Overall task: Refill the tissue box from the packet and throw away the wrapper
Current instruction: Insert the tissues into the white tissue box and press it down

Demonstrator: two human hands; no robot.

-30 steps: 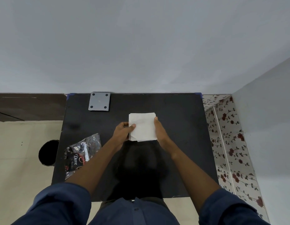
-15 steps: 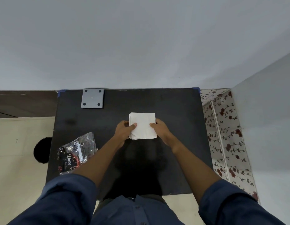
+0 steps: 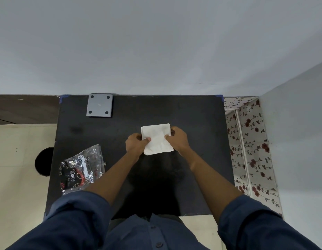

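Head view, looking down on a black tabletop against a pale wall.

Stack of white tissues just right of tabletop centre, held at both side edges, slightly skewed. Whether resting on the surface or lifted just off it: cannot tell.

Left hand at the stack's 9 o'clock edge, fingers clamped on the tissues, thumb on top near the lower left corner, other fingers curled under or behind the edge.

Right hand at the 3 o'clock edge, fingers also clamped on the tissues, thumb lying over the top face, remaining fingers wrapped round the far right corner.

Both forearms bare, dark blue sleeves rolled up, coming in from 6 o'clock.

Crumpled clear plastic wrapper with dark print and "Dove" lettering lying flat near the tabletop's left edge, about 8 o'clock from the stack, well apart from both hands. Appears emptied, creased and shiny.

Grey square plate with four dark corner dots at the far edge, about 11 o'clock from the stack, touching nothing else.

Round dark bin opening on the pale floor just past the left edge, at 9 o'clock from the wrapper, partly cut off by the tabletop.

Floral-patterned panel along the right side, at 3 o'clock.
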